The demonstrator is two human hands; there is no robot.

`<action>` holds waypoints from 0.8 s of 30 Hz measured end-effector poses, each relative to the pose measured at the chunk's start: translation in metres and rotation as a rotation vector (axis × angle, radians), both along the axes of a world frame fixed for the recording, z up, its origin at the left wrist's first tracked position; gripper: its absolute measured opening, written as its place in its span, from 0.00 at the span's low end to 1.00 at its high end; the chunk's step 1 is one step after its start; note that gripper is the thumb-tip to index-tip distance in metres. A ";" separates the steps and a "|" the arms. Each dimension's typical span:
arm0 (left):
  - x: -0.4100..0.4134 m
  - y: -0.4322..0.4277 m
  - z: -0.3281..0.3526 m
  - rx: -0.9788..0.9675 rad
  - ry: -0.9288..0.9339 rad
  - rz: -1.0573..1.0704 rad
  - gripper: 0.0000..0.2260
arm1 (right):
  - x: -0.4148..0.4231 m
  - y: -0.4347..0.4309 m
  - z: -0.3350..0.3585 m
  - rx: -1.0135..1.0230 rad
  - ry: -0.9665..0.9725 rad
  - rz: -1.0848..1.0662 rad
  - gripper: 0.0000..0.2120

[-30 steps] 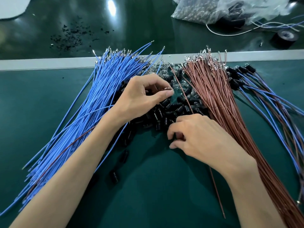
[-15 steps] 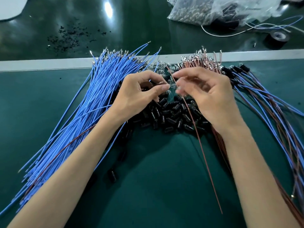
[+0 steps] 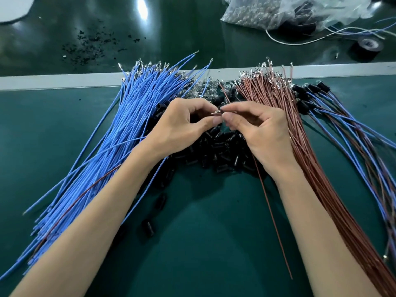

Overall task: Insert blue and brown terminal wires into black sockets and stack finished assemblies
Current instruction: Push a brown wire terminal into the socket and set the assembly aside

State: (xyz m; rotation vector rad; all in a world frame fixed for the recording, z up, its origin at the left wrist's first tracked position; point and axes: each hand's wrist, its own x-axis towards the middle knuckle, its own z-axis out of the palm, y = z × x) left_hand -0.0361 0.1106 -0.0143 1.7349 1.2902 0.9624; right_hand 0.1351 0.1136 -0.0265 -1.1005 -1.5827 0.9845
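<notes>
Left hand [image 3: 184,127] pinches a small part [image 3: 216,113], mostly hidden inside the grip — only a metallic tip shows. Right hand [image 3: 263,133] pinches one thin, smooth brown wire [image 3: 272,211].

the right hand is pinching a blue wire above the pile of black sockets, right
Not quite. The right hand pinches a brown wire, not a blue one, as the head view shows. It does hold it above the pile of black sockets.
</notes>
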 end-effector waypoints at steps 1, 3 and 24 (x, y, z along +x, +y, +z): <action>0.000 0.000 0.000 0.003 0.009 -0.005 0.03 | 0.000 0.000 0.000 0.010 -0.002 -0.004 0.06; 0.001 -0.001 0.001 0.004 0.026 -0.013 0.01 | -0.002 -0.001 0.001 0.048 -0.015 -0.020 0.05; 0.004 0.000 -0.003 0.121 0.055 0.061 0.02 | 0.004 -0.001 0.002 -0.036 0.028 -0.036 0.09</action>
